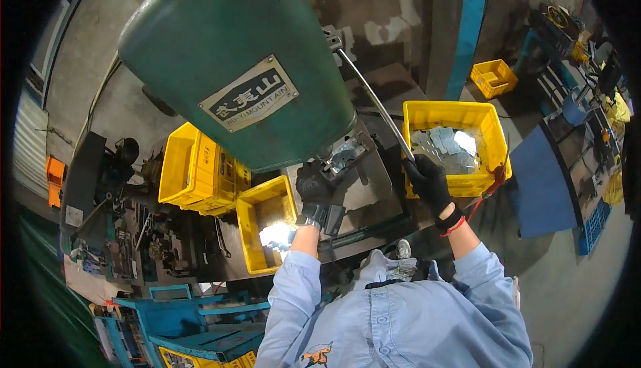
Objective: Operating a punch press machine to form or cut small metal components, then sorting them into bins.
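A large green drill press head (260, 68) fills the upper middle and hides part of the work below. My right hand (429, 182), in a black glove, is closed round the lower end of the press's long metal feed lever (374, 101). Below the head, my black-gloved left hand (315, 182) is beside a metal fixture (345, 156) on the machine table (374, 191). Its fingers look curled, but what they hold against the fixture is too dark to make out.
A yellow bin (491, 111) with flat metal plates stands by my right hand. Another yellow bin (250, 234), with shiny metal inside, sits left of my left wrist, near stacked yellow crates (183, 188). Tools (143, 231) lie far left; a blue panel (544, 184) stands at right.
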Tool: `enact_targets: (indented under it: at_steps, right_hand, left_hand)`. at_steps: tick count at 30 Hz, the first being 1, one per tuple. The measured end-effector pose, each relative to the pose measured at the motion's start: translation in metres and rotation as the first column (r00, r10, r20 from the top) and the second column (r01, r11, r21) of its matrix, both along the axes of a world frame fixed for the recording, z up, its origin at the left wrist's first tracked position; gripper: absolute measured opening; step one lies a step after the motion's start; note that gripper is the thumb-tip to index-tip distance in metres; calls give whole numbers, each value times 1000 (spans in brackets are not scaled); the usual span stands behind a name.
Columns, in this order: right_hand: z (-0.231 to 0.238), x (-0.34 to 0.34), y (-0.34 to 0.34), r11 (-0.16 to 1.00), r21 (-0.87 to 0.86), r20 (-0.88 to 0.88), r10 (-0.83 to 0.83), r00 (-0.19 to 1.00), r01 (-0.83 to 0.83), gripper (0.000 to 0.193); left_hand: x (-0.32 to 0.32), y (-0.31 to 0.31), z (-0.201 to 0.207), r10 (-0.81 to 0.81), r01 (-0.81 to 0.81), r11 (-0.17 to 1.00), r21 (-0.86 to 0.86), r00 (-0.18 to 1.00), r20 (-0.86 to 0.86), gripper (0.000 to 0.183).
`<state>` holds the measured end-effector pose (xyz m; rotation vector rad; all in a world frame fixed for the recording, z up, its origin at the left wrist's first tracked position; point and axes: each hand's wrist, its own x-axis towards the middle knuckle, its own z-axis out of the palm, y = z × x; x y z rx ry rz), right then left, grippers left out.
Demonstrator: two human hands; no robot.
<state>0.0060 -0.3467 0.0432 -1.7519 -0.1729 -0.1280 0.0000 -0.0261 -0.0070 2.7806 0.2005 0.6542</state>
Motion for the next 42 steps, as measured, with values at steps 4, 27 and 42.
enact_targets:
  at_steps: [4,27,42]
  right_hand:
    - [6,-1,-5,996,-87,-2,-7,1000,7,21]
    - [55,-17,-28,972,-221,77,99,992,-80,19]
    - [34,-12,-20,996,-78,4,52,999,-52,19]
  left_hand:
    - [-1,-7,9,-5,5,1000,5,1000,20,77]
    - [-5,-5,46,-80,4,964,-265,958,-275,93]
    - [15,16,-1,3,-17,996,90,987,159,74]
